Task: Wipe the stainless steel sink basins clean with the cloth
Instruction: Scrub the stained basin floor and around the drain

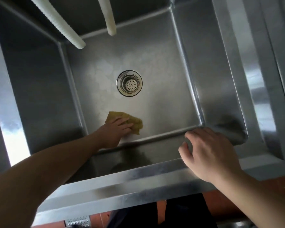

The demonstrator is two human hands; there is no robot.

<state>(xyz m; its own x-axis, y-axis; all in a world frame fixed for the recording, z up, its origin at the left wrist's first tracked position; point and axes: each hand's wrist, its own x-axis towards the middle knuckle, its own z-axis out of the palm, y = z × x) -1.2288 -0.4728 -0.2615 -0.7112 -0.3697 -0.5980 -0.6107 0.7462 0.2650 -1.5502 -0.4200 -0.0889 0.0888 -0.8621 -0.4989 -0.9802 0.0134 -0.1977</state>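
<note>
Basin-floor wipe: my left hand is pressing the yellow cloth flat near the front-left corner of the sink basin (drain area seemingly next), my right hand hovering relaxed, gripping nothing.

Both white hoses cut off at top edge; cloth partly hidden under left hand.

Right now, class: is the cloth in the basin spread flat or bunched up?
Bunched up: the yellow cloth lies crumpled in folds under the left hand, on the basin floor.
</note>
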